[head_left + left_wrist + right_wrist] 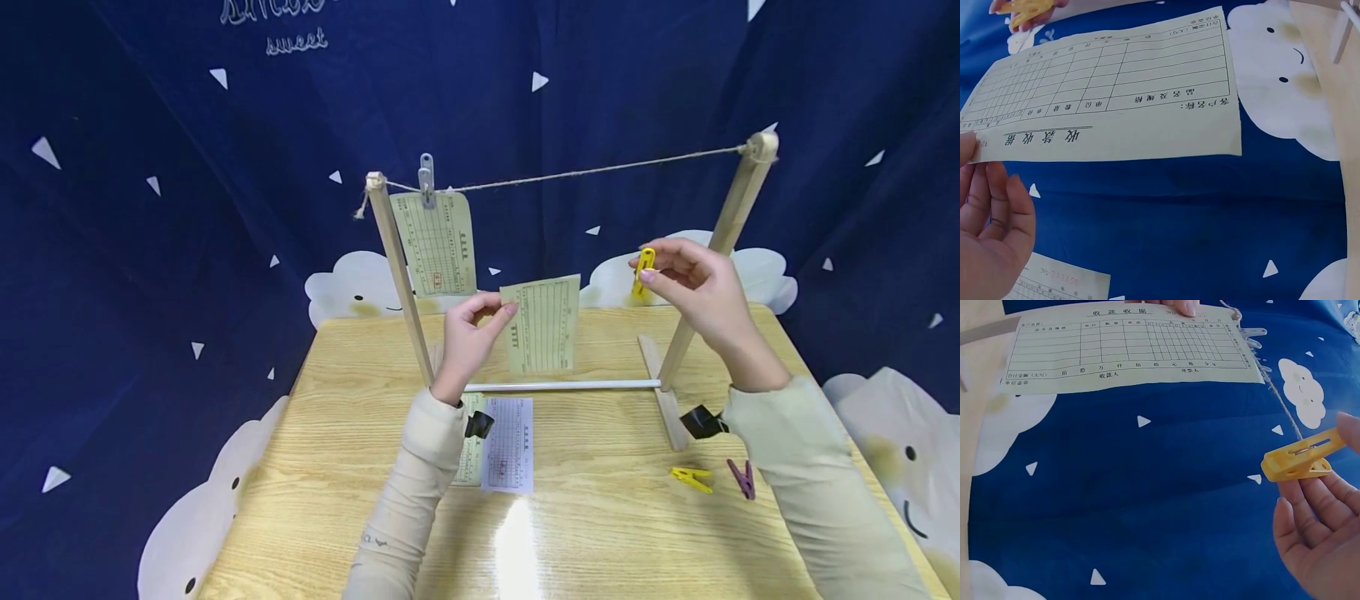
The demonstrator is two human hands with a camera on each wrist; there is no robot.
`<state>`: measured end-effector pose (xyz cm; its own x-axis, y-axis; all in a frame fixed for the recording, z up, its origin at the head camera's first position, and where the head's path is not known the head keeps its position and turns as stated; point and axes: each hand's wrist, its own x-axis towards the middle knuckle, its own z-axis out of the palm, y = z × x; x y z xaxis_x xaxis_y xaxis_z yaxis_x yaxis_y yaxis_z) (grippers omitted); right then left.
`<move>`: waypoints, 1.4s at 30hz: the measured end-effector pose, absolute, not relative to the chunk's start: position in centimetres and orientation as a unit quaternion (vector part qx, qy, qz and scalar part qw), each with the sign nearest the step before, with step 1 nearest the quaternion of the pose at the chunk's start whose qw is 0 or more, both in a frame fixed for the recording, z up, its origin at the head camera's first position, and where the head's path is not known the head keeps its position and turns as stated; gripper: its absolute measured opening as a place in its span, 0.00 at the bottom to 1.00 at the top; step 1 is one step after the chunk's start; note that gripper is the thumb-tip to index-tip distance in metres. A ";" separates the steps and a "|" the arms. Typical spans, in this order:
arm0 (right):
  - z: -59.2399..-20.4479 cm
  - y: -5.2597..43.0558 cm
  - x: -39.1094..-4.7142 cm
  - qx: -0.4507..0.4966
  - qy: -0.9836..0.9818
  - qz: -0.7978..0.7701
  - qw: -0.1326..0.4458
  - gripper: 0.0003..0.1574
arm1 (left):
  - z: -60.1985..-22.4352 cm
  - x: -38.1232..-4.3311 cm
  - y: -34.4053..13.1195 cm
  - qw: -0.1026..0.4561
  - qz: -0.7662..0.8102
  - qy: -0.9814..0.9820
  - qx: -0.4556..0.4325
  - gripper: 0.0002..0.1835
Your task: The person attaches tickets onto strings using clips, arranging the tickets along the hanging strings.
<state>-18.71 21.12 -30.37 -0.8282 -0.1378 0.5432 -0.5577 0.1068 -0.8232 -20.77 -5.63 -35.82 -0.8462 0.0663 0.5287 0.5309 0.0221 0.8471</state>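
Observation:
My left hand [471, 337] pinches a pale green receipt slip [546, 327] by its upper left edge, holding it below the string. The slip's printed table fills much of the left wrist view. To the right, my right hand [701, 287] holds a yellow clothespin [643, 273] between thumb and fingers; the right wrist view shows the clothespin [1300, 456] side-on. The string [585, 172] runs between two wooden posts. Near its left end, a grey clip [427, 182] holds another green slip [437, 242] hanging from it.
The left post [397, 267] and right post [720, 242] are joined low down by a white rod [562, 386]. A white slip [508, 446] lies beside a green slip [470, 450] on the table. At right lie a yellow clothespin [692, 478] and a purple clothespin [742, 480].

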 end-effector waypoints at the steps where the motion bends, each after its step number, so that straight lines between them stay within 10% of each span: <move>1: -30.2 21.1 -18.8 0.243 -0.722 0.626 0.167 0.14 | -35.8 -20.9 -5.7 0.175 -0.664 -0.694 -0.216 0.05; 42: -21.3 17.2 -21.6 0.307 -0.665 0.653 0.193 0.16 | -30.3 -24.4 -7.0 0.268 -0.671 -0.653 -0.229 0.07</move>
